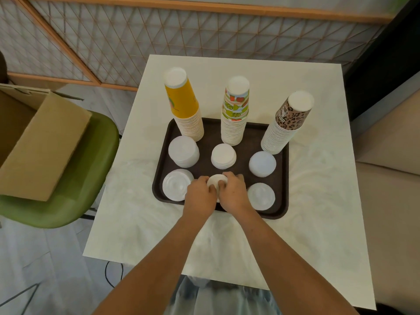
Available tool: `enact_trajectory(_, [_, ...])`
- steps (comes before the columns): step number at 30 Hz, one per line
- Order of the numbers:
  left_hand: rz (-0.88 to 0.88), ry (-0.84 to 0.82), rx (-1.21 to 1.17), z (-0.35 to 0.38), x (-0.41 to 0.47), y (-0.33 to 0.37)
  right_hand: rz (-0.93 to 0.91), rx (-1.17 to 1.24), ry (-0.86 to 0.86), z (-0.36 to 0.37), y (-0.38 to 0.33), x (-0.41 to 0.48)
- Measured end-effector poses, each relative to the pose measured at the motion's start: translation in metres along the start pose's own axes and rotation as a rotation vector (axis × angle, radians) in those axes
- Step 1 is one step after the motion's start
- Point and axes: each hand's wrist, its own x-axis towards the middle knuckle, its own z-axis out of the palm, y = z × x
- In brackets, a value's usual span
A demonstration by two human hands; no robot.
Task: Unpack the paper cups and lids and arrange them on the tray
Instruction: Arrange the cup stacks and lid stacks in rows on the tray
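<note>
Both hands close around one stack of white lids (217,181) at the middle of the near edge of the dark tray (280,208). The left hand (200,192) covers its left side and the right hand (233,192) its right and front, so only the stack's top shows and its height cannot be judged. How many lids any stack holds is also impossible to count.

The tray sits on a white desk (318,223). Along its far edge stand three upside-down stacks of paper cups: a yellow stack (184,103) at the far left, a fruit-patterned stack (235,110) in the middle, and a leopard-print stack (288,121) at the far right. The tray carries six lid stacks in two rows of three, counting the gripped one.

Left of the tray, off the desk, a cardboard box (45,144) lies on a green chair (91,178); the frame cuts off its left part.
</note>
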Motion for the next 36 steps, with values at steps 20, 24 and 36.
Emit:
enact_trajectory(20, [0.281, 0.202, 0.356, -0.053, 0.001, -0.058, -0.291, -0.478, 0.072, 0.022, 0.030, -0.023])
enact_trajectory(24, [0.345, 0.104, 0.463, -0.054, 0.012, -0.066, -0.305, -0.427, 0.073, 0.021, 0.030, -0.023])
enact_trajectory(36, [0.437, 0.047, 0.693, -0.064, 0.016, -0.052, -0.305, -0.444, 0.096, 0.026, 0.028, -0.023])
